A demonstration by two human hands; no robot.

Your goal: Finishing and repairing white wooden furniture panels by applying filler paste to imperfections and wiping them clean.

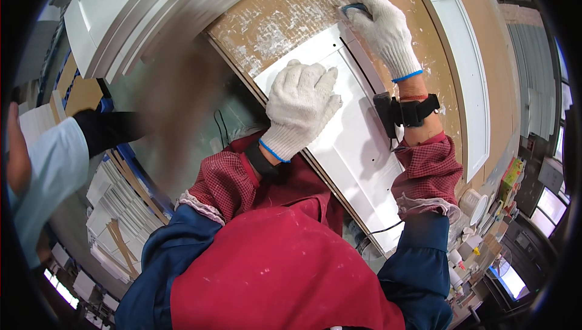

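Observation:
A white panel with a recessed middle and small dark holes lies on the brown, white-smeared table top before me. My left hand, in a white knitted glove, rests palm down on this panel, its thumb apart from the fingers. Beyond the panel's far right corner, my right hand wears a matching glove. Its fingers are closed around a small dark blue thing, mostly hidden by the glove, so its kind does not show. A black device is strapped to my right wrist.
Another, narrower white panel lies to the right. Large white panels stand at the upper left. A co-worker's light blue sleeve reaches in from the left, near a brown motion blur. White strips are stacked lower left; bottles stand lower right.

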